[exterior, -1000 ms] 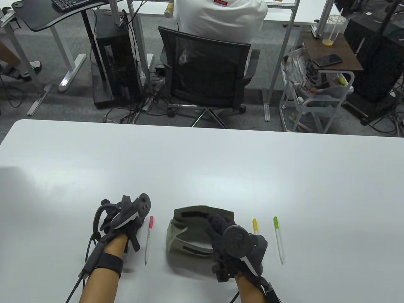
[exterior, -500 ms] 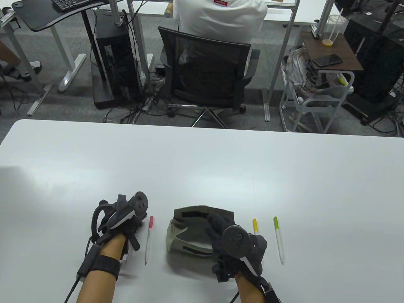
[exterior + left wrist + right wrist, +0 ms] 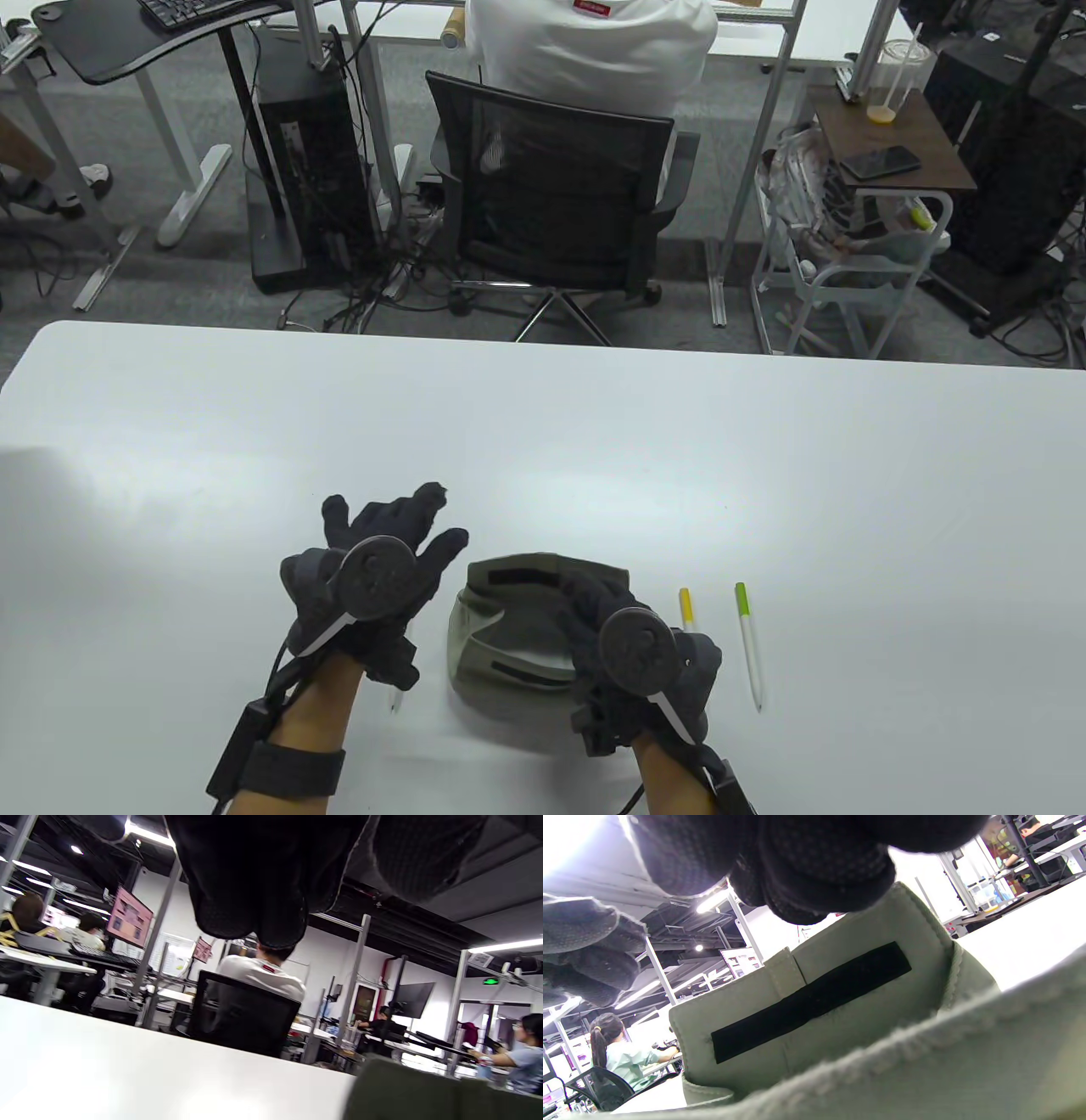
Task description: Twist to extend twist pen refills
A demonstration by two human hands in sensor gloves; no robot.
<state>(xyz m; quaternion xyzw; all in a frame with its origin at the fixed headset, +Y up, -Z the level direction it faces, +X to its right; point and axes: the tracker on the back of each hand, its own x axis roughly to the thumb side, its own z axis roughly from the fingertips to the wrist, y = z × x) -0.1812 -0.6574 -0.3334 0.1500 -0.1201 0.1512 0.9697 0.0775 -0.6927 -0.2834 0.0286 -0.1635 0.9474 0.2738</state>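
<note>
Three slim white twist pens lie flat on the white table, all running roughly from 12 to 6 o'clock with their coloured caps at the 12 o'clock end. The white pen with the green cap lies farthest toward 3 o'clock, fully in view, its fine tip pointing to 6 o'clock. Just beside it, toward 9 o'clock and apart from it, the white pen with the yellow cap shows only its cap and a short stretch of barrel. The third white pen lies well apart toward 9 o'clock; only its tip end shows, so its cap colour cannot be told.
</note>
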